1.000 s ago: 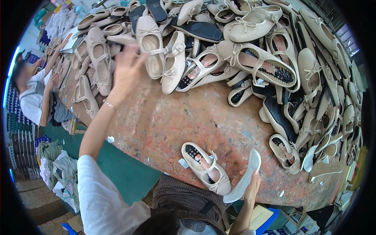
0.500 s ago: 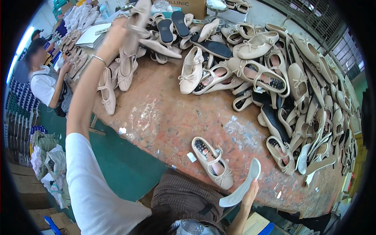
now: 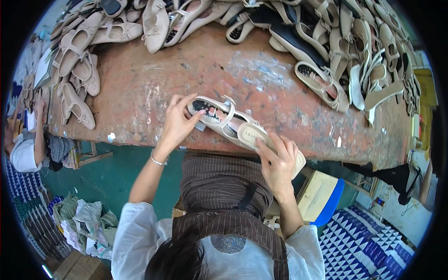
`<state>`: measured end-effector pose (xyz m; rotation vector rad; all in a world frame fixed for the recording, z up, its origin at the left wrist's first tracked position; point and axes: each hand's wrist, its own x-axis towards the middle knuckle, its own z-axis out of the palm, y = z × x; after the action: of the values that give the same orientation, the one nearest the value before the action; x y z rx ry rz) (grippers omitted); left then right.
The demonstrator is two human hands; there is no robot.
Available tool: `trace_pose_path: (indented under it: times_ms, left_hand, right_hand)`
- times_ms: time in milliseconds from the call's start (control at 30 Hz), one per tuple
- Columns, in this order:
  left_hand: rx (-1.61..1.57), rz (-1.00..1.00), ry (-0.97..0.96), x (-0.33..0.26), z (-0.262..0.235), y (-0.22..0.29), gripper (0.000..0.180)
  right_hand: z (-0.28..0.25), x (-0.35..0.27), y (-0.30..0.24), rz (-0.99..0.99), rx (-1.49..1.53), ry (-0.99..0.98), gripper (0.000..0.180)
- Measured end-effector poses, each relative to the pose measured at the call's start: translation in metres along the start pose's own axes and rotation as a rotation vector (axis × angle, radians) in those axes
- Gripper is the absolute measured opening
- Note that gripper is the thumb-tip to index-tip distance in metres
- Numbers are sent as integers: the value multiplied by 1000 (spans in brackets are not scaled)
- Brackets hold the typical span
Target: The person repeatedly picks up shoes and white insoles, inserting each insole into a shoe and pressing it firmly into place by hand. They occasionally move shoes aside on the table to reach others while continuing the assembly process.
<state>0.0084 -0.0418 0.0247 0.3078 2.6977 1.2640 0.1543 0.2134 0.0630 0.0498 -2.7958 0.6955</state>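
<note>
At the table's front edge, my left hand pinches the heel end of a beige strapped flat shoe, thumb at the rim. The shoe lies tilted, toe toward the right, its dark, patchy inside showing behind the strap. Between the fingers and thumb of my right hand is a beige insole with small print at its rounded end. That end lies over the front of the shoe and hides the toe. Whether the insole touches the shoe, I cannot tell.
Beige shoes are heaped along the table's far side, with more shoes at the left. Loose insoles lie at the right. A person works at the far left. A stool stands below the table's front edge.
My left hand has come back from the shoes at the far left, let go of a shoe there, and taken the near shoe's heel. My right hand has turned the insole over, above this shoe.
</note>
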Motion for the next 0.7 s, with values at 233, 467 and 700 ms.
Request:
trace_pose_path:
  times_ms: [233,467,700]
  left_hand:
    - [-237,-234,189,-74,32,-3,60]
    - [-409,-213,298,-74,45,-24,57]
    - [-428,-215,339,-68,46,-33,43]
  right_hand:
    - [60,26,-1,-221,281,-69,18]
    - [85,50,-14,-206,397,-180,18]
    - [108,53,-24,-166,472,-221,11]
